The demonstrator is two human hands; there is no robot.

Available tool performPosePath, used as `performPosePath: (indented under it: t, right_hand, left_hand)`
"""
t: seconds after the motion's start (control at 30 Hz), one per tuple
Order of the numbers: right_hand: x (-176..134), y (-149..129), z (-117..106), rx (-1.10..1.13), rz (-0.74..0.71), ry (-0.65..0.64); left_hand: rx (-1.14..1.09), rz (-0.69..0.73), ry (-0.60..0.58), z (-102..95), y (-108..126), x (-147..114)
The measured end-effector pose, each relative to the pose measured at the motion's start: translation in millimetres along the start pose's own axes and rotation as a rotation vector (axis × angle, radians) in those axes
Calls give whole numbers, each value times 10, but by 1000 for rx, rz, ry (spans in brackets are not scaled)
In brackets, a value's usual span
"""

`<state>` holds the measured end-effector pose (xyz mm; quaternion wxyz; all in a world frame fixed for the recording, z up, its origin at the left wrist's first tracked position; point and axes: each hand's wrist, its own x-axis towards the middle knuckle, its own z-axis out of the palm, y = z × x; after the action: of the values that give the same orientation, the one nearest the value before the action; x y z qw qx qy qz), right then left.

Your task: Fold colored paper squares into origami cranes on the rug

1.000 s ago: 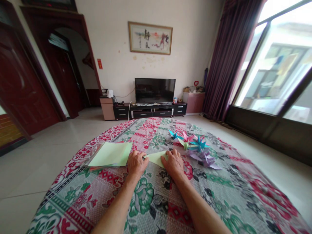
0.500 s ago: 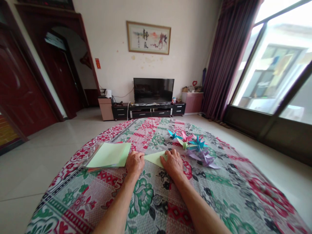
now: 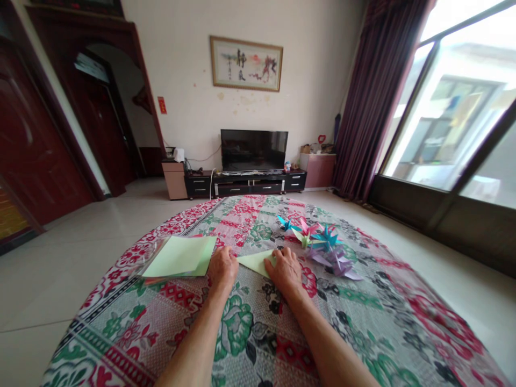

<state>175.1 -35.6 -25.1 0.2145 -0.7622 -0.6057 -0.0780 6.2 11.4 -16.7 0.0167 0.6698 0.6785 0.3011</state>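
A folded, pale green sheet of origami paper lies on the tablecloth between my two hands, narrowing to a point at its left. My left hand is closed, with its fingertips at that left tip; the fingertips themselves are partly hidden. Over the paper's right part rests my right hand, thumb on the near side and fingers bent across the paper, holding it against the table. The hand covers the paper's right end. Just beyond my right hand sits a group of folded paper cranes in blue, pink, green and purple.
To the left of my left hand lies a stack of origami paper, pale green on top, partly in clear wrapping. A patterned tablecloth covers the round table. Across the room a television stands on a low black cabinet.
Both hands keep their places at the paper, with only a very slight shift to the left. The paper, the stack and the cranes look the same.
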Motion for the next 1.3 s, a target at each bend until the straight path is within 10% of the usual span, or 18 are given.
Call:
performPosePath:
  t: [0.3,0.8,1.3]
  right_hand:
    - [7,7,33,-30,-5,16]
    - [12,39,64,10,12,36]
    - [26,89,-3,198,20,56]
  left_hand:
    - [-50,499,-119,235,397,-362]
    - [-133,380,-118,252,-92,-102]
    - [-160,516,-100,255,123,-263]
